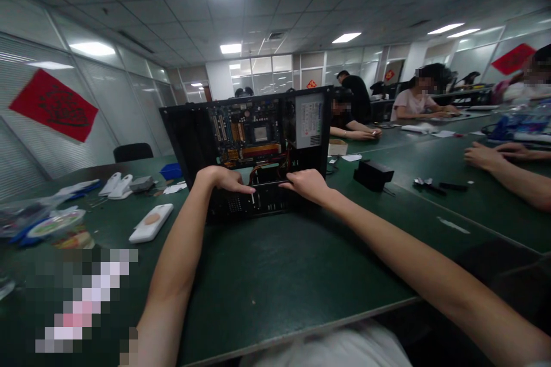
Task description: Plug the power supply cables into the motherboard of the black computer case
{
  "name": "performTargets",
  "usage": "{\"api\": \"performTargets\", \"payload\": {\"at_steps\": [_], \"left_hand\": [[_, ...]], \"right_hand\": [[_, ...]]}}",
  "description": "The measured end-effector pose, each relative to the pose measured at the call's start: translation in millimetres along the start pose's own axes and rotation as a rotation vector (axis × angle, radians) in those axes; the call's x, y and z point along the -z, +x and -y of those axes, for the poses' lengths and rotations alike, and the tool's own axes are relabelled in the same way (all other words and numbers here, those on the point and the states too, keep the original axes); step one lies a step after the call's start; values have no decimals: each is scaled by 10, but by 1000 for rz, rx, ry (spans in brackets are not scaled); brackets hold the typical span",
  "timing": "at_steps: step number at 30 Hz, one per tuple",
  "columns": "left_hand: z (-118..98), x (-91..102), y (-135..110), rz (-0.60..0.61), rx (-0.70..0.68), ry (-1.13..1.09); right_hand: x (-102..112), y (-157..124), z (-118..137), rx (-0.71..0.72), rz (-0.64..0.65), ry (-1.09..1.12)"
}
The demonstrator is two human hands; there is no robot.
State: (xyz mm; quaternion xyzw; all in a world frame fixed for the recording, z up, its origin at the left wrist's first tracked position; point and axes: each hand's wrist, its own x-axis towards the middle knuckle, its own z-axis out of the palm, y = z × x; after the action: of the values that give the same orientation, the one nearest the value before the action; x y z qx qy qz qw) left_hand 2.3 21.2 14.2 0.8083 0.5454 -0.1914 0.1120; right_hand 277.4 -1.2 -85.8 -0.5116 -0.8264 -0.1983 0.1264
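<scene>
An open computer case (pixel 189 137) is stood upright on the green bench (pixel 267 264), in the middle and somewhat far, with its motherboard (pixel 249 135) and power supply (pixel 309 120) turned toward the wearer. The left hand (pixel 224 179) is laid nearly flat on the case's lower frame, thumb stretched to the right, nothing enclosed. The right hand (pixel 306 184) is set with fingers pointing left along the dark lower bay (pixel 267 198), and whether its thumb is closed beneath the edge cannot be told. The step in hand is judged to be work on that bay (seating and freeing cannot be told apart). A next move would call for even pressure from both sides, so that the case is not tipped back. Bare bench is left on the near side, up to its near edge. A white handset (pixel 150 222) lies to the left, a black box (pixel 372 174) to the right, and a co-worker's hands (pixel 486 156) farther right.
</scene>
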Motion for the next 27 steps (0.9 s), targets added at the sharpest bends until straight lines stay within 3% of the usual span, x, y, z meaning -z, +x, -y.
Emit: {"api": "performTargets", "payload": {"at_steps": [4, 7, 9, 13, 16, 22, 27], "left_hand": [[134, 36, 7, -151, 14, -229], [242, 39, 77, -243, 104, -153], [297, 15, 140, -227, 183, -61], [367, -60, 264, -241, 171, 38], [397, -81, 319, -274, 134, 58], [388, -2, 202, -284, 11, 103], [320, 84, -36, -560, -104, 89]], "right_hand": [[133, 136, -7, 98, -14, 156], [205, 451, 92, 299, -46, 335], [210, 718, 221, 387, -6, 389], [140, 1103, 493, 282, 142, 278], [105, 1144, 588, 229, 140, 243], [147, 1043, 568, 79, -164, 292], [135, 1019, 534, -15, -357, 507]]}}
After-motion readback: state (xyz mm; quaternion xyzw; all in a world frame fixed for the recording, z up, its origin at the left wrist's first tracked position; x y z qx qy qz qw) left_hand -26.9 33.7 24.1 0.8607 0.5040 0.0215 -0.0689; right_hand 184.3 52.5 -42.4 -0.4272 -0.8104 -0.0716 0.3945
